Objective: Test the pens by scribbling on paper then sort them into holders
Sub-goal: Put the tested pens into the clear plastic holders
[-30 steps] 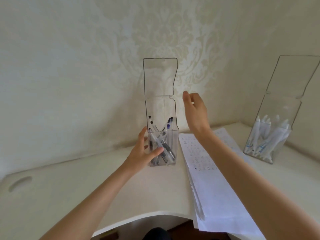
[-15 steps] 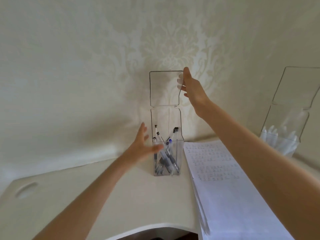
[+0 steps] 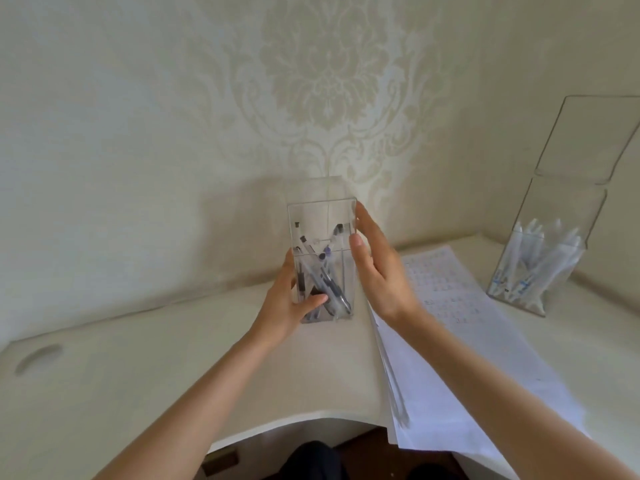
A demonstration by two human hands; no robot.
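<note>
While the left grip (image 3: 284,306) clasps the holder (image 3: 323,216) of pens (image 3: 329,285) low down, the right grip (image 3: 381,271) rests flat-fingered, unclenched, against its other side. It stands on the bench (image 3: 138,358) just beside the paper (image 3: 467,341).

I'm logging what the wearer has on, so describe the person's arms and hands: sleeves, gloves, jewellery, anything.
The left arm and right arm are bare to the frame edge, no sleeve in view. The left hand and right hand have no gloves; no ring, watch or bracelet shows.
</note>
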